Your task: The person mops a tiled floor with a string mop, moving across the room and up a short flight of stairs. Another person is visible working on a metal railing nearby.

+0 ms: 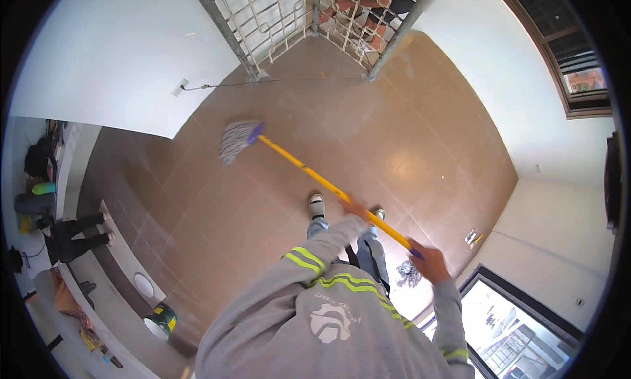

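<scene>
A string mop with a yellow handle (300,166) slants across the brown tiled floor (256,201). Its grey-white string head (237,140), joined by a purple clamp, lies spread on the tiles at upper left of centre. My left hand (356,209) is closed around the middle of the handle, slightly blurred. Near the handle's purple end, at lower right, my right hand (430,261) grips it. Both my feet, in light footwear, stand on the tiles below the handle.
Ahead stands a metal railing (389,44) with a person behind it; a cord (231,85) crosses before it. At left are another person's legs (81,237), a step and a green bucket (160,322). A crumpled bundle (408,273) and small items (472,238) lie at right.
</scene>
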`<state>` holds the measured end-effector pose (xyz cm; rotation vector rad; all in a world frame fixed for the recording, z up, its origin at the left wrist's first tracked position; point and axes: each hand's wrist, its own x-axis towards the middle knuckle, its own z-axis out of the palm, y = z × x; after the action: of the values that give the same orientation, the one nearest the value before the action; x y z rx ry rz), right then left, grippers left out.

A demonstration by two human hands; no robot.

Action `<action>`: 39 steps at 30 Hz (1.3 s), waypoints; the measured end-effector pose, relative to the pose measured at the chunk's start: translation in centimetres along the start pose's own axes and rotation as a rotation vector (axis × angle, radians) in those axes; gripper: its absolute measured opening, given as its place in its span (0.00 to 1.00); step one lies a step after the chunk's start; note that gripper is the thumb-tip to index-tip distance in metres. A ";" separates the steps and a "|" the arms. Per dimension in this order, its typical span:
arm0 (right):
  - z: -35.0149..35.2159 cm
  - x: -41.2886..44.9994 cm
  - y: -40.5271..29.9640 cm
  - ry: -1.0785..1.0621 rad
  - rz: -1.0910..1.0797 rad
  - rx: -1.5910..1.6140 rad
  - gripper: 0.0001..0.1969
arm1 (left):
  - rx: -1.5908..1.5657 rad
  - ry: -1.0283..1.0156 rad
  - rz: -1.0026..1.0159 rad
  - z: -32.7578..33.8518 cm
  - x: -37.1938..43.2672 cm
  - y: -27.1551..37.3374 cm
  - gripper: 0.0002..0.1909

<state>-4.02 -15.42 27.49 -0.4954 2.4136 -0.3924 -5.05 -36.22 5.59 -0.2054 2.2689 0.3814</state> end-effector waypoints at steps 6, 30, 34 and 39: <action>-10.6 -18.3 -0.2 0.011 0.476 0.005 0.23 | 0.070 -0.230 0.908 -3.0 -9.2 16.6 0.12; 8.7 14.4 -19.6 0.103 -0.394 -0.127 0.23 | -0.343 0.422 0.054 -4.2 8.1 -30.9 0.10; 11.2 15.5 -24.5 0.058 -0.444 -0.112 0.23 | -0.659 0.373 -0.026 -3.4 6.9 -36.1 0.08; 9.2 8.9 -23.0 -0.120 -0.449 -0.150 0.24 | -0.713 0.653 0.019 2.7 -3.0 -31.5 0.08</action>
<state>1.13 -41.12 24.96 -1.1035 2.2134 -0.3579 7.31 -64.88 -0.34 -0.7620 2.6592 1.2823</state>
